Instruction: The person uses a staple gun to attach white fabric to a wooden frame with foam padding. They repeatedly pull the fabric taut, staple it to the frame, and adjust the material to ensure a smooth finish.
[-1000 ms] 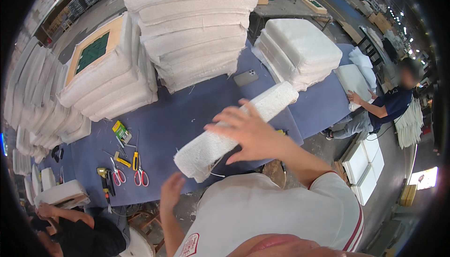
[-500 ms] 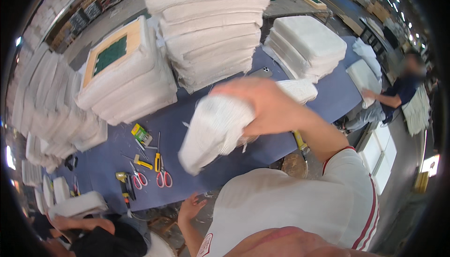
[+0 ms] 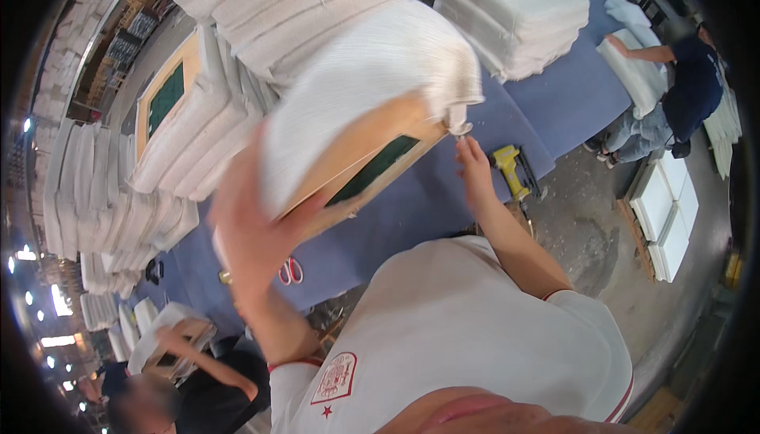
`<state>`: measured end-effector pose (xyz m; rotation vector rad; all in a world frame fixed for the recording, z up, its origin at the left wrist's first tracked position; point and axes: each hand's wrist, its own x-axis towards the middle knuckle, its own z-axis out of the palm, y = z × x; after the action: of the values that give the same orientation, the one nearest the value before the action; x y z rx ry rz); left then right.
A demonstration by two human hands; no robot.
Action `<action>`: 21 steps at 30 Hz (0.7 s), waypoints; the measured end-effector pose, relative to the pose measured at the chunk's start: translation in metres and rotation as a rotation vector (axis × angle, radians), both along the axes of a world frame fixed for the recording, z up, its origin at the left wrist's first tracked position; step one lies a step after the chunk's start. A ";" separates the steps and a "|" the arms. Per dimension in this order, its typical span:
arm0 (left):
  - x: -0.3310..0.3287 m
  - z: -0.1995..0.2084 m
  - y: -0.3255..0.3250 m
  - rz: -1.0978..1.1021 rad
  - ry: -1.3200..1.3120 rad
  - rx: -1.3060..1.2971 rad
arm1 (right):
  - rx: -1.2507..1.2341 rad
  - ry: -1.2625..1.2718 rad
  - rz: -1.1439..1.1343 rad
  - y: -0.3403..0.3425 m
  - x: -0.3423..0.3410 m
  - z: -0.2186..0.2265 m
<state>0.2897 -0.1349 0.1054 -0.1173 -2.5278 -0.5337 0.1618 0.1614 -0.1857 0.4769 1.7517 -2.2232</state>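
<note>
A padded seat [image 3: 372, 78] is tipped up on edge above the blue table. White fabric covers its outer side; the plywood backing and a dark green opening face me. My left hand [image 3: 265, 216], smeared by motion, grips the seat's left end, thumb over the wood. At the opposite end, the fingers of my right hand [image 3: 476, 173] close on a loose bunched corner of the white fabric. A yellow staple gun [image 3: 514, 171] lies on the table just right of that hand. Red-handled scissors [image 3: 291, 271] lie partly hidden behind my left forearm.
White padded seats are stacked high at the back [image 3: 293, 6], at back right [image 3: 511, 18] and on the left [image 3: 198, 125]. A co-worker [image 3: 697, 85] handles white padding at right; another person [image 3: 214, 378] works on a seat at lower left. White panels [image 3: 669, 204] rest on a pallet.
The seat has turned so its wooden side shows. My left hand has risen from below the table edge onto it. My right hand has shifted right, to the fabric corner.
</note>
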 end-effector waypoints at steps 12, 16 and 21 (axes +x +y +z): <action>-0.122 -0.063 0.050 -0.104 -0.281 0.135 | -0.337 0.274 0.201 -0.018 0.020 0.108; -0.174 -0.065 0.093 -0.145 -0.402 0.213 | -0.434 0.298 0.118 -0.016 0.007 0.122; -0.192 -0.080 0.137 -0.127 -0.447 0.214 | -0.365 0.046 0.048 0.000 0.002 0.122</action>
<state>0.0981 0.0023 0.0249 -0.0861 -2.8827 -0.9693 0.1642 0.1615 -0.0642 0.2989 1.3145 -2.4603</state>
